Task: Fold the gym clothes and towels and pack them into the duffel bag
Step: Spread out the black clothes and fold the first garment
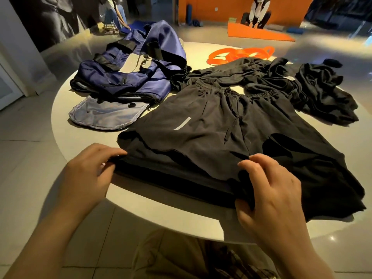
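Black gym shorts [201, 127] with a drawstring and a small reflective stripe lie spread on the round white table [161, 214], waistband away from me. My left hand [88, 174] pinches the near left hem. My right hand [269, 194] grips the near hem at the middle, thumb tucked under the fabric. A navy duffel bag [128, 73] with black straps lies collapsed at the back left, its end flap open toward me. More black clothes [314, 89] are heaped at the back right.
An orange resistance band [239, 54] lies at the table's far side. Beyond the table, a person crouches on an orange mat [259, 34], and another person sits at the far left. Tiled floor surrounds the table.
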{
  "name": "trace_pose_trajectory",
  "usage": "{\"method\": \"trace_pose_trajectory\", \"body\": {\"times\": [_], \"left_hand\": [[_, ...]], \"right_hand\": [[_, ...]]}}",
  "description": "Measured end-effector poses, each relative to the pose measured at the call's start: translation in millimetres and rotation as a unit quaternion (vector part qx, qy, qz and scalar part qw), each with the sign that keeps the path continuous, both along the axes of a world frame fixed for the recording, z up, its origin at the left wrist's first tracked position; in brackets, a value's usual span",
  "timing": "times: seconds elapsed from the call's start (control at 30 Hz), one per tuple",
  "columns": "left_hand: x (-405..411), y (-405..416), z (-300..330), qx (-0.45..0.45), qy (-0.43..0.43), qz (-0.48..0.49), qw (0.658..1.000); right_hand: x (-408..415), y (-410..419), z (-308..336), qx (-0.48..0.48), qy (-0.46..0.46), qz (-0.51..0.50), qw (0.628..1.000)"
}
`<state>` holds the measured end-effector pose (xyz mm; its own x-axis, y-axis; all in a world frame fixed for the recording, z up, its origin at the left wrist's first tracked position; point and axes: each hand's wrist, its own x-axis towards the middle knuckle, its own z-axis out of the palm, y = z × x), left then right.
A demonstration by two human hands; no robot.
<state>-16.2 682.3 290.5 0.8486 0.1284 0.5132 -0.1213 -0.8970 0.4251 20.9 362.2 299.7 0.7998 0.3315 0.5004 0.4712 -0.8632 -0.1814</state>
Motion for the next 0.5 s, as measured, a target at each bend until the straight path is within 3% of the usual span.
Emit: {"method": "trace_pose_trajectory", "body": {"times": [0.1, 0.23, 0.37, 0.5], "left_hand": [[-11.0, 12.1, -11.9, 0.011, 0.061, 0.011, 0.998], [-11.6, 21.6, -10.4, 0.082, 0.075, 0.013, 0.994], [5.4, -1.4, 17.8, -0.011, 0.053, -0.046, 0.997], [50.3, -44.1, 20.2, 0.119, 0.124, -0.13, 0.976]], "right_hand": [[-5.4, 1.9, -2.2, -0.079, 0.027, 0.023, 0.996], [-7.6, -3.3, -1.6, -0.143, 0.074, 0.069, 0.985], [-10.2, -10.8, 12.4, -0.059, 0.105, 0.098, 0.988], [-0.8, -24.3, 13.7, 0.04, 0.179, 0.025, 0.983]]}}
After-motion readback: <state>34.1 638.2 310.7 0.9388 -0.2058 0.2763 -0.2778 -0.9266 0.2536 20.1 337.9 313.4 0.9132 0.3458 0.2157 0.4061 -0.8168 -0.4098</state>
